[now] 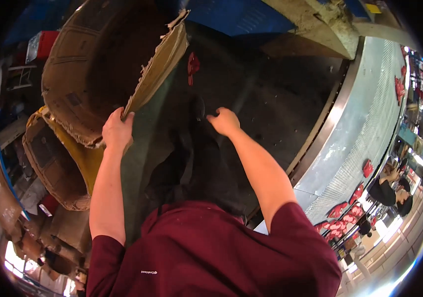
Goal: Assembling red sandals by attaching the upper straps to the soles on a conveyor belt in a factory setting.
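Observation:
My left hand (117,131) is closed on the lower end of a torn cardboard flap (159,69). The flap rises up and to the right beside a large worn cardboard box (68,74) with ragged edges. Over the dark floor, my right hand (225,122) is held with its fingers curled in. Whether something small sits in those fingers is hidden. A crumpled red piece (193,65) lies on the floor beyond the hands, right of the flap.
A smaller cardboard box (55,163) with a yellow sheet (80,153) stands at the left. Along the right runs a metal-edged conveyor (355,128) with several red pieces (340,218) on it; a person (392,190) is beyond. A blue panel (241,17) stands at the far side.

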`<action>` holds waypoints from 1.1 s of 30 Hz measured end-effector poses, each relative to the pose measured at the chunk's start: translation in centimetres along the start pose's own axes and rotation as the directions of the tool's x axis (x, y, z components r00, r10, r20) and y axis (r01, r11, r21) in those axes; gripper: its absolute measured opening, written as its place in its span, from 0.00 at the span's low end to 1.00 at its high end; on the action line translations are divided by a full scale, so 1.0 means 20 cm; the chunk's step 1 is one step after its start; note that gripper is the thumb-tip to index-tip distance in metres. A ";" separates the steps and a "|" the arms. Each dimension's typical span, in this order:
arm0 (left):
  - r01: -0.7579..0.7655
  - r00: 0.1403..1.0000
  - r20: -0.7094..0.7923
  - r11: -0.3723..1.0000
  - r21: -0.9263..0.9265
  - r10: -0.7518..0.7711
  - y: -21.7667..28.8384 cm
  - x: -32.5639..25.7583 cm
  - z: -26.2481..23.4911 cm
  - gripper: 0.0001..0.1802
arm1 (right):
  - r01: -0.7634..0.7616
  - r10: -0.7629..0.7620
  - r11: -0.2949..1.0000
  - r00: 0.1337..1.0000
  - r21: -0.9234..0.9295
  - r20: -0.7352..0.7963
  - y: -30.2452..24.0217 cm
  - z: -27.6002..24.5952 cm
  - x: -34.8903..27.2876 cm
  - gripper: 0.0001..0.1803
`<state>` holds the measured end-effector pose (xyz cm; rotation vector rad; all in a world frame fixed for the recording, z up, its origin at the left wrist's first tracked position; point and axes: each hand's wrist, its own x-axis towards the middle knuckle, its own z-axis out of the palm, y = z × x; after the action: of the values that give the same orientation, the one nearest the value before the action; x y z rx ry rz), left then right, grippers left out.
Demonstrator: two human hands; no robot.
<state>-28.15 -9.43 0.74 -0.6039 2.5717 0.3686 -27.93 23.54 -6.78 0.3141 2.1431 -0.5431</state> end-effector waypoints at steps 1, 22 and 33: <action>0.018 0.999 0.045 0.999 0.048 -0.020 0.06 0.03 -0.04 0.23 | -0.029 0.029 1.000 0.999 0.011 0.019 0.07 0.07 0.10 0.28; 0.170 0.900 -0.397 0.984 -0.061 -0.180 -0.30 0.24 0.12 0.19 | 0.089 -0.094 0.996 0.943 0.032 0.318 0.13 1.16 2.03 0.36; -0.196 0.792 -0.387 0.797 0.571 0.472 0.11 0.04 -0.03 0.41 | 0.373 -0.170 0.710 0.914 0.597 -0.369 0.32 0.54 1.10 0.06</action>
<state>-30.00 -8.10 1.24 -0.0084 3.1157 -0.4299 -30.46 24.47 -32.01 0.4824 2.2192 -1.5347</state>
